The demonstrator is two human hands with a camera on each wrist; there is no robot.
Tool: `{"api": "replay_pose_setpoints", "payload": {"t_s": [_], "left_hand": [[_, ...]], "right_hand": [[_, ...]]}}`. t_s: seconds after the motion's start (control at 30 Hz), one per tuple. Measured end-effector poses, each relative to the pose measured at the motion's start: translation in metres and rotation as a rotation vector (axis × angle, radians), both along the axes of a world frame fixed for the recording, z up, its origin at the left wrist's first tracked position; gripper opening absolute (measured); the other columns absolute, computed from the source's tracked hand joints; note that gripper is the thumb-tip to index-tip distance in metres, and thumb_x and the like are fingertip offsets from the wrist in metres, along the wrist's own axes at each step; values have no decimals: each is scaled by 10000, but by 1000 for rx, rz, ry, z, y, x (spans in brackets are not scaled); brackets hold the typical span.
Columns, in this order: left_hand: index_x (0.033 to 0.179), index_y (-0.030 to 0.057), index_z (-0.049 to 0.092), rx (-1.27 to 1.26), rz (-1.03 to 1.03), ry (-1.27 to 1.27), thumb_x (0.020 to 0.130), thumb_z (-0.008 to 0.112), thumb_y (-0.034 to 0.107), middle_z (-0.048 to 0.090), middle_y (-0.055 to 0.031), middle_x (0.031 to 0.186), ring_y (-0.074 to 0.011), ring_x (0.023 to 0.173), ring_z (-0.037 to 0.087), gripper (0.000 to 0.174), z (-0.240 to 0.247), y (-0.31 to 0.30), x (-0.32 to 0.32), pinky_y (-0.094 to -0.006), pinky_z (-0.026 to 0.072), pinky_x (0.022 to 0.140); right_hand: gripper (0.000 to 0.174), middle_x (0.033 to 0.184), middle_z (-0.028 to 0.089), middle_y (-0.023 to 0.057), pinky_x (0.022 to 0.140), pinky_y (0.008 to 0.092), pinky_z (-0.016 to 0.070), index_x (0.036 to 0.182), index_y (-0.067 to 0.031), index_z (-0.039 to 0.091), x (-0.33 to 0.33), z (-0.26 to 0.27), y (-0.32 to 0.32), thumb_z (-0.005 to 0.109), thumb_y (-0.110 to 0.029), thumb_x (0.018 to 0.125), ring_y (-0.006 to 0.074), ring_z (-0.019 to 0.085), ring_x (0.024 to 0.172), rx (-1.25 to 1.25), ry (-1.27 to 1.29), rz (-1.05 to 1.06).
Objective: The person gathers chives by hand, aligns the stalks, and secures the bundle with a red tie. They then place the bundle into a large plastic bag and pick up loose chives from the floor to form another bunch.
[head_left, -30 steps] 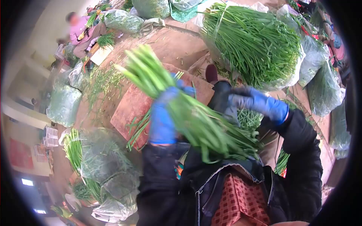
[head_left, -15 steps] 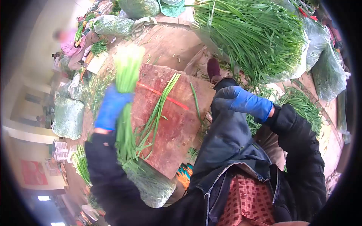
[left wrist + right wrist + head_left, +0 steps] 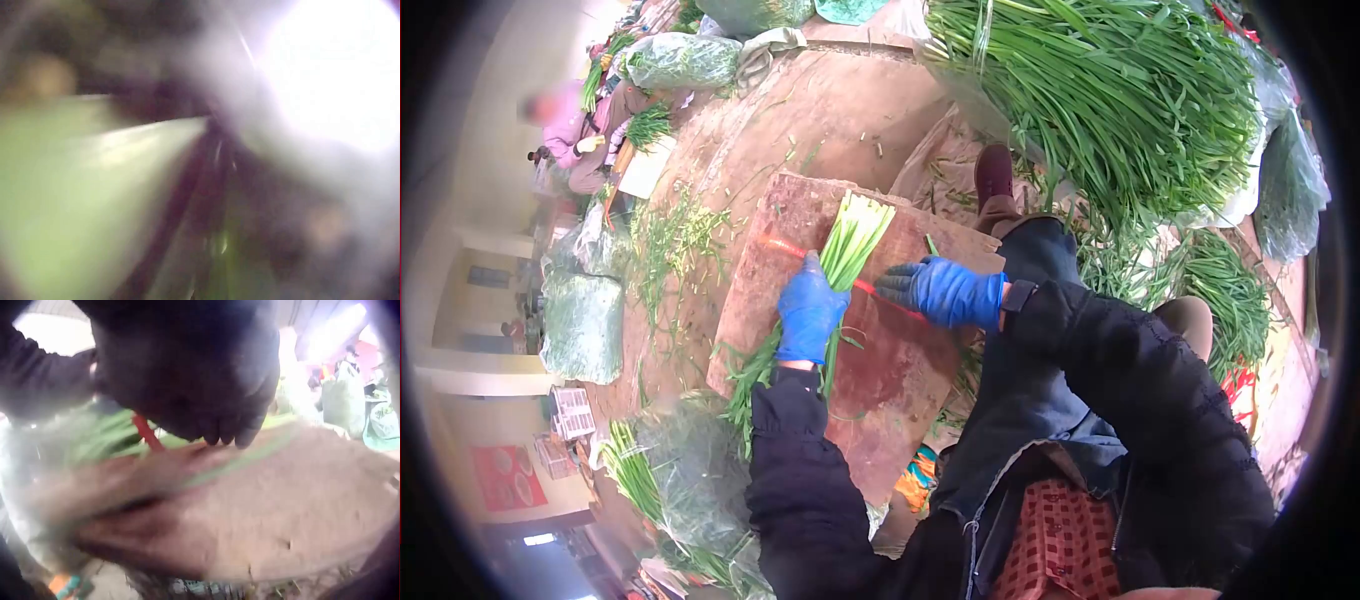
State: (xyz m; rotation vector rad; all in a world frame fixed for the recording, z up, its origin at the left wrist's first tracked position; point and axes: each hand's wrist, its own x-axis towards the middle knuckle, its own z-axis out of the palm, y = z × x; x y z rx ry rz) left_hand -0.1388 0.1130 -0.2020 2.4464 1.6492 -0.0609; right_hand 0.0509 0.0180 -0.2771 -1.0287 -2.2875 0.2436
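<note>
A bunch of long green stalks (image 3: 855,240), pale at the cut ends, lies on a worn reddish board (image 3: 900,400) in the head view. My blue-gloved left hand (image 3: 812,308) grips the bunch below the pale ends. A red strip (image 3: 785,246) crosses the board beneath the stalks. Just right of the bunch, my gloved right hand (image 3: 945,290) lies over the strip, fingers extended toward the stalks. In the right wrist view that hand (image 3: 194,369) is dark, its fingertips low over the board (image 3: 300,487) near the strip (image 3: 147,432). The left wrist view is too blurred to read.
A large heap of green stalks (image 3: 1100,110) stands at the upper right, with more (image 3: 1225,300) below it. Filled plastic bags (image 3: 583,325) stand at the left. Another person (image 3: 570,130) sits at the upper left. A shoe (image 3: 993,175) is beyond the board.
The left hand brought the bunch down from the left onto the board, across the red strip. The right hand moved left from over the leg to beside the bunch.
</note>
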Motion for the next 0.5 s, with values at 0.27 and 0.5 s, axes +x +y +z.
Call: {"api": "replay_pose_setpoints", "payload": {"t_s": [0.27,0.5], "left_hand": [[1150,5,448,208,-224,-52,605,812,374,578,-220,1007,-393,900,577,752,-30,6,-5,-451,484,739],[1060,-3,489,48,-160,-83,612,806,271,587,-219,1010,-383,958,570,613,-29,5,6,-438,473,803]], "right_hand": [[448,1165,549,82,786,362,480,1211,-34,506,-9,2,-10,487,-166,783,241,529,1087,6,-177,-159],[498,1186,544,83,811,368,473,1211,-18,503,-10,5,-9,524,-188,744,241,519,1094,-15,-183,-146]]}}
